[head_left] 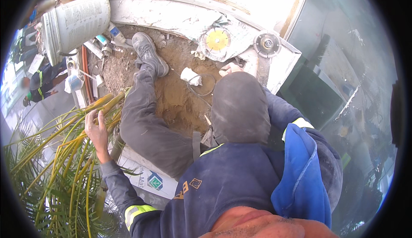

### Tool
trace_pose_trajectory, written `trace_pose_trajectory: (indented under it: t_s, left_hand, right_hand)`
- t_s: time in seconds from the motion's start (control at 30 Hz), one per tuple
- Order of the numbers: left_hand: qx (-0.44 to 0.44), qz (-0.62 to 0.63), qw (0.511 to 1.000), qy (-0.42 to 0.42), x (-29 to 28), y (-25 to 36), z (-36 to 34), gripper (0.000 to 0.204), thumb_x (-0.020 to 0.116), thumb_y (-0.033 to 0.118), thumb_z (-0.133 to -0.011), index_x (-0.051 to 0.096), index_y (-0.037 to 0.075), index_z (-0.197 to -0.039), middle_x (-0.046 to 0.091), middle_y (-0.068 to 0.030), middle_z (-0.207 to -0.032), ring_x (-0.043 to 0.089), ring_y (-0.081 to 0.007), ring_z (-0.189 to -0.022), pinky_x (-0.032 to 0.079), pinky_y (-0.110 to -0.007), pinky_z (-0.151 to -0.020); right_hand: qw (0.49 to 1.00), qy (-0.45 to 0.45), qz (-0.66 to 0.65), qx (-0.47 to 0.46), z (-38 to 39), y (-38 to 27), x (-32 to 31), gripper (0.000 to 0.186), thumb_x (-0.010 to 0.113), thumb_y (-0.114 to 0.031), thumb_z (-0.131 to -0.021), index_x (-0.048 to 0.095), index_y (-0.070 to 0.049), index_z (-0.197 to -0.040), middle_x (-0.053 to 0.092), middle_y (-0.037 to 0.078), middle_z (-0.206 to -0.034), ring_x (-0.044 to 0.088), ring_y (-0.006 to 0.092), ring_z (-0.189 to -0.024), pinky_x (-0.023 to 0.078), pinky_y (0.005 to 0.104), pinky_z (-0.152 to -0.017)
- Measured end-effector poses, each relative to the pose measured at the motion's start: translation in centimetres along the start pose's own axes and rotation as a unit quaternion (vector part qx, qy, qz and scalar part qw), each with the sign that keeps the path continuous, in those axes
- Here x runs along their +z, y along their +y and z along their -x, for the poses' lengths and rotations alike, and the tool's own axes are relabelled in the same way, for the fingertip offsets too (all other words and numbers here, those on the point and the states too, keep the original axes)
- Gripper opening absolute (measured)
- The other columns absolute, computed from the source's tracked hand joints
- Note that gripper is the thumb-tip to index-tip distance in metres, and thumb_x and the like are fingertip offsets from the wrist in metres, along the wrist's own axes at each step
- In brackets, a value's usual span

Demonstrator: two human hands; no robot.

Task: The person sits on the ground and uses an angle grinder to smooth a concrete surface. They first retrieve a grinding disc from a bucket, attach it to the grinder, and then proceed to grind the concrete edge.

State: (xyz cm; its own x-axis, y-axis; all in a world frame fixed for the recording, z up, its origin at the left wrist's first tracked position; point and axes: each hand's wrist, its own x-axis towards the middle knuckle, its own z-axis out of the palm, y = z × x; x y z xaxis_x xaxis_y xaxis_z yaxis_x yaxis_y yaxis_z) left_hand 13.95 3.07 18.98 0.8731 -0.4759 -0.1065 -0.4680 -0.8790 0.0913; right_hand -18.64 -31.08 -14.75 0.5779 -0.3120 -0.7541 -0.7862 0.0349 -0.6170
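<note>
My left hand (96, 131) is at the yellow-green palm fronds (81, 141), fingers bent and apart, not gripped round them. My right hand (229, 70) is partly hidden behind my bent knee (239, 105), its fingers curled; what they hold, if anything, I cannot make out. Just above it lies a yellow disc (216, 40) on crumpled white material, beside a tool with a metal disc (267, 45). A white cup-like piece (191, 76) and a thin looped cable lie on the sandy soil (167, 105). My left shoe (148, 53) rests on that soil.
A white bucket (77, 25) lies tipped at upper left, near tubes, pipes and orange conduit (86, 77). A co-worker (40, 83) in dark clothing is at far left. A white ledge (163, 13) runs behind the soil; a glass panel (343, 75) fills the right.
</note>
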Motion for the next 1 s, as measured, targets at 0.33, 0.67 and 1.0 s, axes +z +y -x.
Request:
trace_pose_trajectory:
  t_s: [0.33,0.67,1.0]
  left_hand:
    - [0.293,0.073,0.951,-0.074,8.5,19.3,-15.2,0.030,0.070,0.025,-0.098,0.071,0.000,-0.113,0.071,-0.0131,-0.105,0.069,-0.0247,-0.093,0.054,-0.037,-0.083]
    - [0.282,0.282,0.913,-0.092,14.1,20.7,1.1,0.026,0.077,0.010,-0.089,0.071,0.000,-0.112,0.072,-0.0147,-0.105,0.071,-0.0268,-0.096,0.056,-0.036,-0.086]
    - [0.030,0.625,0.741,-0.245,19.7,21.0,4.3,0.031,0.066,0.023,-0.102,0.067,0.000,-0.123,0.073,-0.0084,-0.107,0.068,-0.0151,-0.094,0.054,-0.029,-0.084]
  right_hand:
    - [0.843,0.485,0.228,-0.052,6.3,2.8,-4.6,0.058,0.078,-0.035,-0.086,0.054,-0.004,-0.129,0.054,0.024,-0.120,0.055,0.0419,-0.115,0.047,0.0518,-0.097]
    - [0.890,0.432,0.040,0.136,3.5,2.9,-5.5,0.094,0.084,-0.052,-0.077,0.044,0.009,-0.136,0.057,0.036,-0.128,0.059,0.0461,-0.121,0.049,0.0525,-0.099]
    - [0.969,0.240,0.018,-0.051,8.8,-0.4,-8.5,0.066,0.082,-0.033,-0.075,0.061,0.012,-0.119,0.071,0.026,-0.108,0.070,0.0343,-0.098,0.054,0.0432,-0.089]
